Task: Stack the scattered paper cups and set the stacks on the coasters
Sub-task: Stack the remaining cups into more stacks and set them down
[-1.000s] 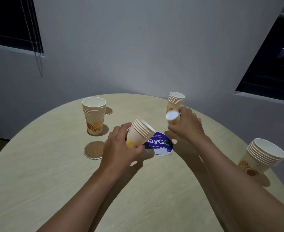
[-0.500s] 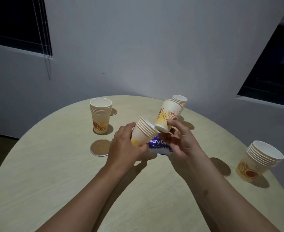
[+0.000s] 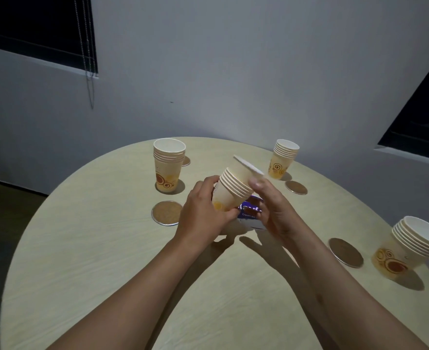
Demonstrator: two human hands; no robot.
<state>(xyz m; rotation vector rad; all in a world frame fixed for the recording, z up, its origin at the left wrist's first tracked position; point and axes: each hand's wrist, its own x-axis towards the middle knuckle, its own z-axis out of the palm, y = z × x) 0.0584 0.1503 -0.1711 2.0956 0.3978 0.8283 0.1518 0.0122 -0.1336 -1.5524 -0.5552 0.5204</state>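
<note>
**A dim room around my desk**

I face a plain grey-white wall. My round pale wood-grain desk stands near it. A dark window with black blinds sits upper left, another dark window right. Dark floor lies left.

The hands hide most of the purple sticker.
</note>
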